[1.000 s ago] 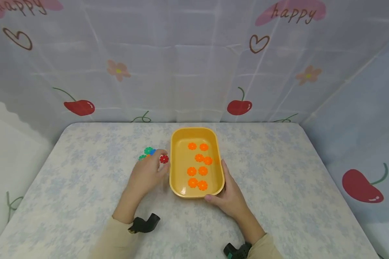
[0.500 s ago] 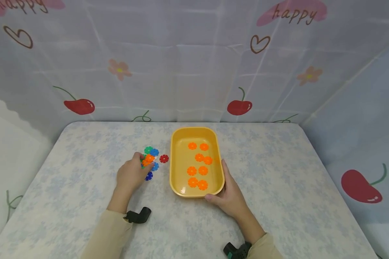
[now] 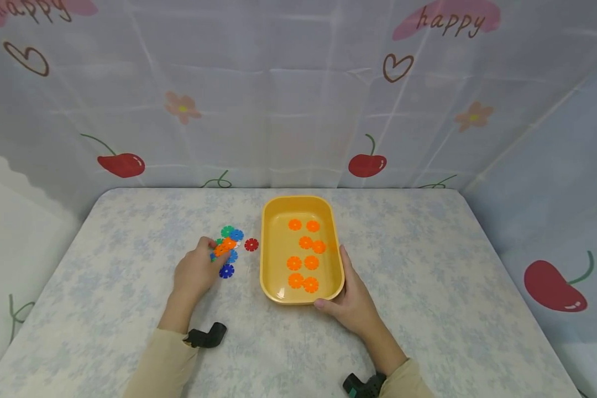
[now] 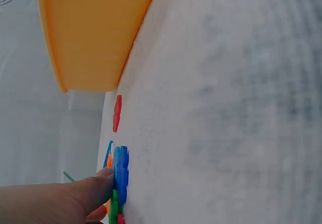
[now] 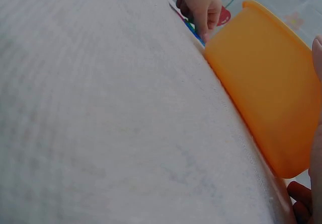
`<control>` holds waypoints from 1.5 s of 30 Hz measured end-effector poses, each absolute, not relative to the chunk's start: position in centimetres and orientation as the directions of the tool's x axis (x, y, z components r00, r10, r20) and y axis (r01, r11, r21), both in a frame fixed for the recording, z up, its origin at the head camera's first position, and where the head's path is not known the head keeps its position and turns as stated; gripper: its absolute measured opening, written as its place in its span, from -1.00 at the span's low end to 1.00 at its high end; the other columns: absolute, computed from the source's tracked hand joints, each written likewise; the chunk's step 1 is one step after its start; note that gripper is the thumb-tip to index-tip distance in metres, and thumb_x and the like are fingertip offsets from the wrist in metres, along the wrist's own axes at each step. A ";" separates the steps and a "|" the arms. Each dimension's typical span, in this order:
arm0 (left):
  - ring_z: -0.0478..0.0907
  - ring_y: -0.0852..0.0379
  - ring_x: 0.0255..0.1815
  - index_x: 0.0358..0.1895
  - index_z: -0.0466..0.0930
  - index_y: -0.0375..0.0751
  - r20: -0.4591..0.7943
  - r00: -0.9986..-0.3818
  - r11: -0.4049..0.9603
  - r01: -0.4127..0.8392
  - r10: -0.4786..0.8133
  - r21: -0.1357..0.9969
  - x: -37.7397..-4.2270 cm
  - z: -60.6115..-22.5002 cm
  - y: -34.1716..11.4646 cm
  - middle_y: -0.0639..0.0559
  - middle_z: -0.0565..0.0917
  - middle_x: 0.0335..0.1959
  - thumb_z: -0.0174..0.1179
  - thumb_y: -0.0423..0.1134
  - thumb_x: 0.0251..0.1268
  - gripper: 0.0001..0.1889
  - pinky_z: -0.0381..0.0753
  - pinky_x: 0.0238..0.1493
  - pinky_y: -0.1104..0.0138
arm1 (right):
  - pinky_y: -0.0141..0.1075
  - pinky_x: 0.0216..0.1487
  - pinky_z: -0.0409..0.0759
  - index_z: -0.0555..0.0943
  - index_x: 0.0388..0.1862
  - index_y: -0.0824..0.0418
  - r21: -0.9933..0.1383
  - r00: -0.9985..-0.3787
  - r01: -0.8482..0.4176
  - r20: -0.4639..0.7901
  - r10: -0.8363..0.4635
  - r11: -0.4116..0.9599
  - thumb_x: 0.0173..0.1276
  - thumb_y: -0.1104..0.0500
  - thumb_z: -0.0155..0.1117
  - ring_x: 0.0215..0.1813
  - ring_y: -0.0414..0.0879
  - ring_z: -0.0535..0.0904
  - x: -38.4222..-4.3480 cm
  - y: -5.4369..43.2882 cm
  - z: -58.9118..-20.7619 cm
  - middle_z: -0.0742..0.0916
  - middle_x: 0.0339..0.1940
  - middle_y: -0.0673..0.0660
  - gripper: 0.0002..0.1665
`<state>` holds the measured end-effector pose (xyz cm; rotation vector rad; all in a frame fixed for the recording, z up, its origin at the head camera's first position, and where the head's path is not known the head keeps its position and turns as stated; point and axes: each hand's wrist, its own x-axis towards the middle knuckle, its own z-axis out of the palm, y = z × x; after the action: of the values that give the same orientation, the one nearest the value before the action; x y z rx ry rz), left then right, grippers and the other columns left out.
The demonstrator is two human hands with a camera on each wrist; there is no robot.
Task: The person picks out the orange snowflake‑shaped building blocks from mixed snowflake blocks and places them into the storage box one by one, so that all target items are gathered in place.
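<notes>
My left hand [image 3: 195, 272] is at a small pile of flower-shaped plastic interlocking discs, left of the yellow tray [image 3: 266, 276]. Its thumb and curled fingers pinch at an orange interlocking disc [image 3: 220, 250]. Around that disc lie green [image 3: 227, 231], light blue [image 3: 236, 235] and dark blue [image 3: 226, 271] discs. A red disc [image 3: 251, 244] lies apart, between pile and tray. Several orange discs [image 3: 311, 262] are inside the tray, mostly in pairs. My right hand [image 3: 350, 304] grips the tray's near right corner, thumb at the front rim and fingers along the right side.
The table [image 3: 428, 287] has a pale blue-and-white mottled cover. A printed curtain [image 3: 298, 110] hangs behind its far edge and along the right side. Each wrist carries a black camera mount [image 3: 206, 335].
My left hand has drawn back from beside the tray to the pile on the left. Some pile discs shifted slightly left. The red disc lies uncovered; my right hand stays on the tray.
</notes>
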<state>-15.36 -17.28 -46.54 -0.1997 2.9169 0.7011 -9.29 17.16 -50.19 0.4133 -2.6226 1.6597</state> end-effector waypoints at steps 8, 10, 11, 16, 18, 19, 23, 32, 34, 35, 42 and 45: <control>0.37 0.02 -0.58 0.17 0.36 -0.29 -0.184 -0.980 0.890 -0.150 -0.077 0.430 -15.1 -46.1 -17.7 -0.02 0.44 -0.61 0.14 0.06 0.42 -0.48 0.27 -0.53 0.28 | -0.29 0.47 0.27 -0.33 0.63 -0.23 -0.877 -0.962 -0.240 0.159 -0.220 0.416 0.03 0.00 0.62 0.56 -0.16 0.22 -9.4 17.2 -50.3 0.06 0.65 -0.11 0.51; 0.38 0.01 -0.57 0.17 0.36 -0.29 -0.183 -0.981 0.890 -0.145 -0.071 0.432 -15.2 -46.1 -17.7 -0.04 0.47 -0.60 0.14 0.05 0.42 -0.49 0.28 -0.52 0.28 | -0.28 0.48 0.26 -0.33 0.63 -0.23 -0.876 -0.963 -0.238 0.158 -0.217 0.420 0.02 0.00 0.62 0.56 -0.16 0.22 -9.4 17.3 -50.4 0.06 0.65 -0.11 0.52; 0.39 0.01 -0.57 0.16 0.36 -0.28 -0.186 -0.980 0.889 -0.146 -0.071 0.433 -15.2 -46.1 -17.7 -0.05 0.48 -0.59 0.14 0.05 0.41 -0.50 0.29 -0.52 0.27 | -0.29 0.48 0.26 -0.33 0.63 -0.23 -0.877 -0.964 -0.236 0.156 -0.217 0.418 0.02 0.00 0.62 0.56 -0.16 0.22 -9.4 17.2 -50.4 0.06 0.65 -0.11 0.52; 0.41 0.00 -0.54 0.17 0.34 -0.27 -0.202 -0.977 0.894 -0.155 -0.075 0.419 -15.3 -46.2 -17.6 -0.05 0.48 -0.58 0.14 0.11 0.42 -0.46 0.33 -0.48 0.28 | -0.39 0.45 0.25 -0.33 0.63 -0.23 -0.888 -0.964 -0.231 0.151 -0.221 0.399 0.02 0.02 0.62 0.55 -0.16 0.23 -9.3 17.2 -50.4 0.06 0.65 -0.11 0.52; 0.42 0.00 -0.52 0.16 0.34 -0.28 -0.206 -0.975 0.898 -0.157 -0.076 0.411 -15.5 -46.2 -17.6 -0.04 0.47 -0.58 0.14 0.12 0.42 -0.46 0.34 -0.47 0.29 | -0.43 0.45 0.24 -0.33 0.63 -0.23 -0.892 -0.963 -0.230 0.152 -0.221 0.389 0.02 0.03 0.63 0.55 -0.16 0.23 -9.3 17.2 -50.3 0.06 0.65 -0.11 0.52; 0.42 -0.01 -0.53 0.15 0.35 -0.28 -0.208 -0.975 0.899 -0.157 -0.076 0.409 -15.5 -46.3 -17.6 -0.05 0.46 -0.58 0.15 0.11 0.42 -0.46 0.34 -0.47 0.29 | -0.44 0.44 0.23 -0.32 0.63 -0.23 -0.893 -0.963 -0.230 0.152 -0.221 0.388 0.02 0.03 0.63 0.56 -0.16 0.22 -9.3 17.2 -50.3 0.07 0.65 -0.11 0.52; 0.42 -0.01 -0.51 0.08 0.37 -0.29 -0.197 -0.978 0.903 -0.141 -0.064 0.405 -15.7 -46.5 -17.7 -0.05 0.46 -0.57 0.17 0.10 0.40 -0.49 0.35 -0.46 0.29 | -0.46 0.44 0.23 -0.32 0.63 -0.23 -0.896 -0.963 -0.230 0.152 -0.223 0.381 0.02 0.04 0.63 0.56 -0.16 0.22 -9.3 17.1 -50.3 0.06 0.65 -0.11 0.52; 0.38 0.02 -0.60 -0.06 0.40 -0.29 -0.106 -0.994 0.931 -0.013 0.028 0.364 -15.9 -47.0 -18.3 -0.03 0.45 -0.63 0.18 0.04 0.38 -0.57 0.31 -0.54 0.29 | -0.46 0.43 0.24 -0.32 0.63 -0.23 -0.897 -0.964 -0.226 0.149 -0.221 0.380 0.02 0.04 0.63 0.55 -0.15 0.23 -9.3 17.2 -50.2 0.06 0.65 -0.10 0.52; 0.39 0.02 -0.60 -0.05 0.40 -0.29 -0.107 -0.994 0.928 -0.009 0.033 0.374 -15.9 -46.9 -18.3 -0.03 0.46 -0.62 0.18 0.04 0.38 -0.57 0.32 -0.53 0.30 | -0.46 0.43 0.24 -0.32 0.63 -0.23 -0.897 -0.964 -0.227 0.150 -0.220 0.380 0.02 0.04 0.63 0.55 -0.15 0.23 -9.3 17.2 -50.2 0.07 0.65 -0.10 0.52; 0.39 0.02 -0.59 -0.03 0.39 -0.29 -0.114 -0.993 0.924 -0.013 0.032 0.382 -15.9 -46.9 -18.4 -0.04 0.47 -0.61 0.17 0.04 0.38 -0.57 0.33 -0.52 0.30 | -0.46 0.43 0.24 -0.32 0.63 -0.23 -0.896 -0.964 -0.228 0.152 -0.220 0.380 0.01 0.04 0.63 0.55 -0.15 0.24 -9.3 17.2 -50.2 0.07 0.65 -0.10 0.52; 0.33 0.07 -0.63 0.06 0.34 -0.30 -0.147 -0.989 0.867 -0.056 0.020 0.495 -15.6 -46.4 -18.7 0.01 0.40 -0.63 0.14 0.04 0.42 -0.54 0.27 -0.54 0.29 | -0.40 0.45 0.25 -0.31 0.63 -0.21 -0.882 -0.963 -0.240 0.163 -0.216 0.405 0.00 0.02 0.64 0.54 -0.13 0.25 -9.3 17.2 -50.2 0.09 0.65 -0.09 0.52; 0.27 0.08 -0.67 0.07 0.33 -0.30 -0.146 -0.989 0.846 -0.062 0.019 0.529 -15.4 -46.0 -18.6 0.03 0.34 -0.66 0.14 0.02 0.41 -0.54 0.23 -0.58 0.28 | -0.36 0.46 0.27 -0.31 0.63 -0.21 -0.878 -0.962 -0.244 0.166 -0.218 0.411 0.01 0.00 0.63 0.54 -0.11 0.26 -9.3 17.3 -50.1 0.09 0.64 -0.08 0.52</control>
<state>-15.38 -18.63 -46.01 -0.0343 2.8771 0.8325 -9.30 17.25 -50.14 0.4283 -2.6175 1.6359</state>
